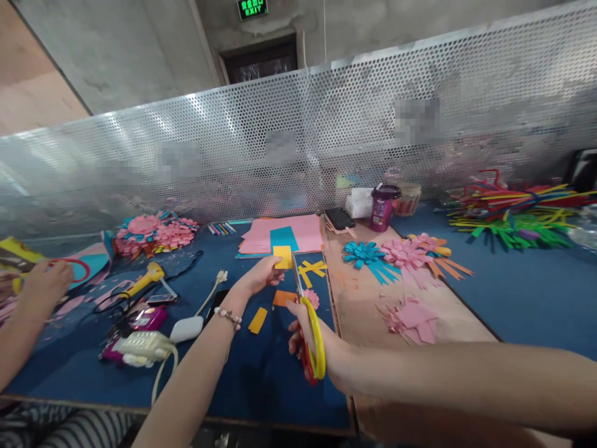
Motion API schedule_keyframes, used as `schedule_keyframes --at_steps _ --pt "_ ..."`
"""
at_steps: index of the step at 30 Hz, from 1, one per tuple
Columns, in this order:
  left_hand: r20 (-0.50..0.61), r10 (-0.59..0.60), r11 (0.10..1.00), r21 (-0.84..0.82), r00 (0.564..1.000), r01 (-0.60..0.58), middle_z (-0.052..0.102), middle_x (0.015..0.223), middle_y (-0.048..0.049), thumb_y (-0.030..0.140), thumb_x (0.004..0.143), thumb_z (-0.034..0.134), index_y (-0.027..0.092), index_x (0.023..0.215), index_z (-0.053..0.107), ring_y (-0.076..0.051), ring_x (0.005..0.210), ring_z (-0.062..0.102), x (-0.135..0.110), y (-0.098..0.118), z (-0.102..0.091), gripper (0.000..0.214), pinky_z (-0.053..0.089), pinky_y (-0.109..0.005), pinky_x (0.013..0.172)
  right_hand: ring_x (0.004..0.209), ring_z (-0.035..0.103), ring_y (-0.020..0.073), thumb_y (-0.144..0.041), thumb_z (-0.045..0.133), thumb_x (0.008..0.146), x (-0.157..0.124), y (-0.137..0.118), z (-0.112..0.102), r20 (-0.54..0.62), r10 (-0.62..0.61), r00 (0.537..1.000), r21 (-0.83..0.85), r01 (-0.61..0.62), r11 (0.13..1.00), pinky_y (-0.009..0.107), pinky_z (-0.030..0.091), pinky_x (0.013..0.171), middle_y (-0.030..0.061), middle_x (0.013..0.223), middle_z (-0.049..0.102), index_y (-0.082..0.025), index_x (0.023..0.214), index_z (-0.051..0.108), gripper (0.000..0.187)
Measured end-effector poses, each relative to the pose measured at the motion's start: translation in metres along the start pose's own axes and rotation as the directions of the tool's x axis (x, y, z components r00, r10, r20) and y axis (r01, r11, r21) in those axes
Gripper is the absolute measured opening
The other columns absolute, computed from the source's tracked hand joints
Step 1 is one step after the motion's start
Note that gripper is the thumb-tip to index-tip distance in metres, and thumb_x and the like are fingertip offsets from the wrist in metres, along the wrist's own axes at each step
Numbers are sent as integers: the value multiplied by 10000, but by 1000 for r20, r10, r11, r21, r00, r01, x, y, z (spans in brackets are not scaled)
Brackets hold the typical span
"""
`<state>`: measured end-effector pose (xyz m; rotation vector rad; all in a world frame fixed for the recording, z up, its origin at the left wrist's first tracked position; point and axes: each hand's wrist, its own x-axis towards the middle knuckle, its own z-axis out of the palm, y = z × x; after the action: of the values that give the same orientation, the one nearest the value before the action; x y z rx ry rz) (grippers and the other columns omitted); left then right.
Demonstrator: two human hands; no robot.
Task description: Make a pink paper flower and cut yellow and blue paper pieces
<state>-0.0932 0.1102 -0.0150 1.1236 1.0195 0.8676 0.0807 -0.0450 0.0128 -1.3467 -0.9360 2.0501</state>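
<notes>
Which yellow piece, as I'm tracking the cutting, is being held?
The piece pinched in the left hand, by the scissors; the yellow strips lie on the table.

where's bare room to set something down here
Bare blue tabletop shows at right, in front of the bundled green strips and right of the brown sheet, and lower middle, left of the yellow-and-red scissors. Crowded: around the yellow gun-shaped tool.

Black rectangular wall sign, glowing green characters: "安全出口" above, "EXIT" below; mounted on grey concrete wall. Purple lidded plastic cup: pale printed label, lettering too small to read.
</notes>
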Motion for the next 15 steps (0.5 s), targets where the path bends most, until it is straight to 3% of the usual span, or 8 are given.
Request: schedule_keyframes --at_steps 4,10,15 --pt "-115 121 993 17 986 -120 521 638 18 360 808 562 159 823 499 -46 421 454 2 2 -6 211 203 -121 337 413 437 110 -638 371 847 5 0 -1 26 33 999 41 -34 999 187 367 329 -18 520 478 -197 744 417 455" --pt "-189 199 980 57 962 -191 513 607 11 418 757 623 147 736 520 -69 453 488 6 2 -9 291 246 -142 342 438 449 115 -603 396 844 2 -6 3 24 27 999 -98 -24 995 184 367 333 -18 538 481 -191 801 452 418" --pt "-239 242 970 54 940 -236 483 579 30 420 754 611 159 710 494 -65 448 470 5 5 -9 290 277 -150 351 455 433 115 -621 448 810 -5 -5 6 28 -4 1000 -108 7 994 186 364 329 -19 566 484 -194 864 479 432"
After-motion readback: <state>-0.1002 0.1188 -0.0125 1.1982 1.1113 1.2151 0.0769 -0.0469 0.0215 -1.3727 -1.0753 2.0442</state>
